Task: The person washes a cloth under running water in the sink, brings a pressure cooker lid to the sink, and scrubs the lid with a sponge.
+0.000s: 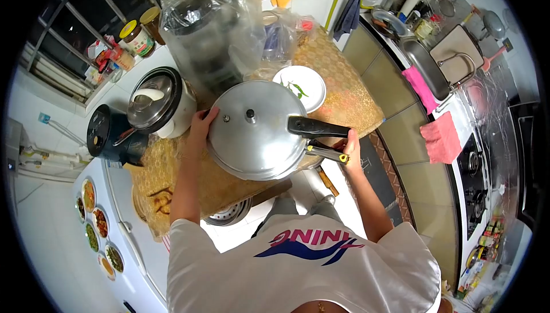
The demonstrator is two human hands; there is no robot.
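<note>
A silver pressure cooker (258, 147) with its round lid on is in front of me, over the near part of the cloth-covered table. My left hand (201, 125) grips its left edge, fingers partly hidden by the pot. On the other side, my right hand (353, 149) is closed around the ends of the black handles. The lid's handle (318, 126) and the lower handle (327, 152) are slightly out of line with each other. A black knob (250, 116) stands at the lid's middle. Just behind the cooker is a white plate (314, 86) with green chilies (297, 90).
A rice cooker (179, 106) and a dark green canister (109, 135) stand left of the table (355, 98). A plastic-covered appliance (206, 43) is behind. Counter with sink (427, 72) and stove (472, 169) run along the right. Small pictured dishes (99, 221) show at lower left.
</note>
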